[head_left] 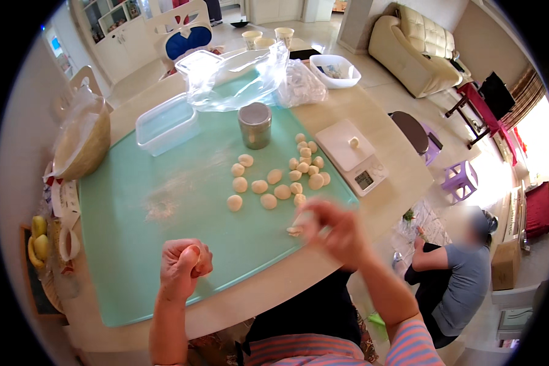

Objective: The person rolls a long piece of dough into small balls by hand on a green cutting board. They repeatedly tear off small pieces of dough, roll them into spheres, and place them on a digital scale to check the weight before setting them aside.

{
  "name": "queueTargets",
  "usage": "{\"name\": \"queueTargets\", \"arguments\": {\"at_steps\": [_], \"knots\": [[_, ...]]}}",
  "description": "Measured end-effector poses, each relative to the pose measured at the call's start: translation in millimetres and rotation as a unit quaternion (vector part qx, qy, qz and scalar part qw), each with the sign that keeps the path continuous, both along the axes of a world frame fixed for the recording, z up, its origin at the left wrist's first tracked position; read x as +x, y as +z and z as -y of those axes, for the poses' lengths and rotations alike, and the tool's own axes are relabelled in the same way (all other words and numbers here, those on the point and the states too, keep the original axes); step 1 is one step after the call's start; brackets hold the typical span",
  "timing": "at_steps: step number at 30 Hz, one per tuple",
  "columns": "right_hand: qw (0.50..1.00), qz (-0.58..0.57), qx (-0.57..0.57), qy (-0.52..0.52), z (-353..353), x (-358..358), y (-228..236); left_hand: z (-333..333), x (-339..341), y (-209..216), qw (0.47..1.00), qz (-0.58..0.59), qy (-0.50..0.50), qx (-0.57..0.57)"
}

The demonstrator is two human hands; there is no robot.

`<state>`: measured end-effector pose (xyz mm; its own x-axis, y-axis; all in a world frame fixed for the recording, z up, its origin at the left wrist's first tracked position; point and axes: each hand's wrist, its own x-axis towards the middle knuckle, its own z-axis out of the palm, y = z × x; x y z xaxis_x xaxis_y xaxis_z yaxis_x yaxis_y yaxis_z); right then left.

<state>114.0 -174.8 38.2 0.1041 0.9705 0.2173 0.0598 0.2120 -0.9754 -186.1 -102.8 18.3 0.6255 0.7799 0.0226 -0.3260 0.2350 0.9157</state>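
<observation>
My left hand [186, 263] is closed in a fist over the near edge of the green mat [134, 256]. Its fingers hide what they hold, if anything. Smeared by motion, my right hand [335, 229] hangs over the mat's near right side, beside a small piece of dough [294, 231]. Farther in lie several round dough balls [268, 200], spaced apart. Smaller dough lumps [305, 166] crowd together to their right. One dough piece [354, 143] rests on the white kitchen scale [341, 149].
Behind the dough stands a metal canister [254, 125]. A clear plastic box [165, 126], plastic bags [238, 82] and a white tub [335, 71] line the far side. White flour [161, 207] dusts the mat. A basket [82, 143] stands left; a person [460, 280] crouches at right.
</observation>
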Motion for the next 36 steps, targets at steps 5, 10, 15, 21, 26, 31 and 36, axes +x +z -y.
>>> {"name": "queueTargets", "arguments": {"at_steps": [5, 10, 15, 21, 26, 31, 36], "knots": [[0.939, 0.161, -0.003, -0.304, -66.0, 165.4, -27.0, 15.3, 38.9, 8.9, 0.989, -0.14, 0.027, 0.046], [0.95, 0.189, -0.071, -0.238, -100.1, 180.7, -48.2, 15.3, 33.2, 3.6, 0.98, -0.177, 0.011, 0.093], [0.957, 0.197, -0.044, -0.21, -100.5, 164.2, -29.5, 14.5, 30.6, 0.7, 0.981, -0.164, 0.027, 0.097], [0.843, 0.46, 0.079, -0.267, -82.4, 169.3, -33.2, 16.3, 39.8, 9.4, 0.973, -0.205, 0.019, 0.108], [0.977, 0.207, 0.042, -0.003, -16.0, 30.4, 11.0, 22.4, 40.8, 13.3, 0.957, -0.258, 0.045, 0.12], [0.978, 0.144, 0.074, 0.133, 11.5, -76.0, -2.6, 25.5, 45.0, 15.4, 0.95, -0.287, 0.029, 0.123], [0.979, 0.164, 0.097, 0.078, 9.4, -93.5, -19.1, 24.7, 44.9, 8.7, 0.939, -0.285, 0.041, 0.191]]}}
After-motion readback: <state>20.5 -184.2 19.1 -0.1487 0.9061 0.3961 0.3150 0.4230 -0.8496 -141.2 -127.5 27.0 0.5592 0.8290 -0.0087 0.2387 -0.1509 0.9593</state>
